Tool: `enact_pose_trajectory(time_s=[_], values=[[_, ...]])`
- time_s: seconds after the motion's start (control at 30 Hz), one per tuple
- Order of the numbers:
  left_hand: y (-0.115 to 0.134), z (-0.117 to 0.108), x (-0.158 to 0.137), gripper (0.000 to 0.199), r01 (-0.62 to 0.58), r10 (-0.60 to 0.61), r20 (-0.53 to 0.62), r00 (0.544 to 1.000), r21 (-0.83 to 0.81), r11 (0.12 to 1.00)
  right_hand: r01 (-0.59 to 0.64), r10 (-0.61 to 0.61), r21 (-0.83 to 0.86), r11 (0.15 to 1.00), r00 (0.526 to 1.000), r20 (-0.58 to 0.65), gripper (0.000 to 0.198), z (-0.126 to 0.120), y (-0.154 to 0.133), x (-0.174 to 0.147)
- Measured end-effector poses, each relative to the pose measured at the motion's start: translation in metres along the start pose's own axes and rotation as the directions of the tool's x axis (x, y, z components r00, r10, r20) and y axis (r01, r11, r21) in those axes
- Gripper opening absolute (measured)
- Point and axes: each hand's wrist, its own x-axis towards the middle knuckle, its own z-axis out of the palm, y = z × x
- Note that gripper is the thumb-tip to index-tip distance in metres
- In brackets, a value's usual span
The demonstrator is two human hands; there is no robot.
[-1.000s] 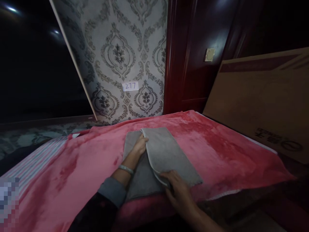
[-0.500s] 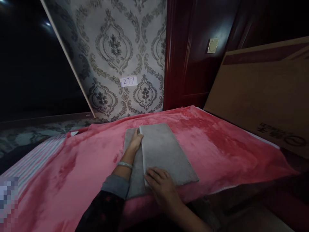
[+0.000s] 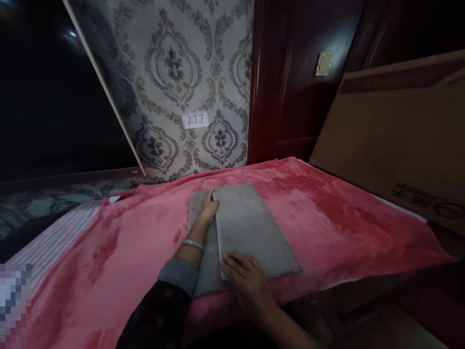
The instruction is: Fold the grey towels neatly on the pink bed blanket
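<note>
A grey folded cloth (image 3: 250, 228), perhaps a towel, lies on the pink blanket (image 3: 138, 242). Its upper layer is folded over to the right, and a strip of the lower layer shows on the left. At the far end of the upper layer's left edge, my left hand (image 3: 209, 207) is closed with the edge between thumb and fingers. My right hand (image 3: 249, 278) has its fingers curled over the near left corner of that layer, closed on it; its thumb is mostly hidden.
A large cardboard box (image 3: 392, 131) leans at the right. Behind the blanket stand a patterned wall with a paper label (image 3: 195, 119) and a dark red door panel (image 3: 286, 97). A big dark screen (image 3: 61, 97) is at the left, above striped fabric (image 3: 61, 232).
My right hand's fingers have curled in more at the near corner. My left hand stays at the far end of the edge. The whole view has shifted slightly.
</note>
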Motion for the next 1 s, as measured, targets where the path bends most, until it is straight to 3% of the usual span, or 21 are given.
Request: enact_pose_trajectory(time_s=[0.1,0.23,0.4,0.63,0.9,1.0], values=[[0.01,-0.005,0.014,0.057,0.002,-0.011,0.042,0.999,0.202,0.979,0.054,-0.055,-0.032,0.998,0.998,-0.03,0.035,0.002,0.005,0.0],[0.017,-0.006,0.015,0.048,-0.04,0.013,0.061,0.998,0.46,0.887,0.101,-0.104,-0.074,0.992,0.994,-0.032,0.031,0.009,0.012,-0.005],[0.014,-0.001,-0.003,0.046,-0.083,0.04,0.081,0.996,0.662,0.745,0.015,-0.022,-0.084,0.996,0.997,-0.072,0.03,0.029,0.013,-0.016],[0.012,-0.005,0.002,0.049,-0.104,0.025,0.115,0.993,0.751,0.652,0.073,-0.073,-0.057,0.996,0.997,0.0,0.034,0.02,0.016,-0.013],[0.009,-0.005,0.002,0.052,-0.089,0.028,0.093,0.995,0.75,0.656,0.117,-0.119,-0.036,0.992,0.992,-0.031,0.029,0.01,0.003,-0.001],[0.009,-0.009,0.007,0.048,-0.082,-0.005,0.114,0.993,0.743,0.664,0.041,-0.043,0.052,0.998,0.998,0.046,0.027,-0.009,-0.01,0.005]])
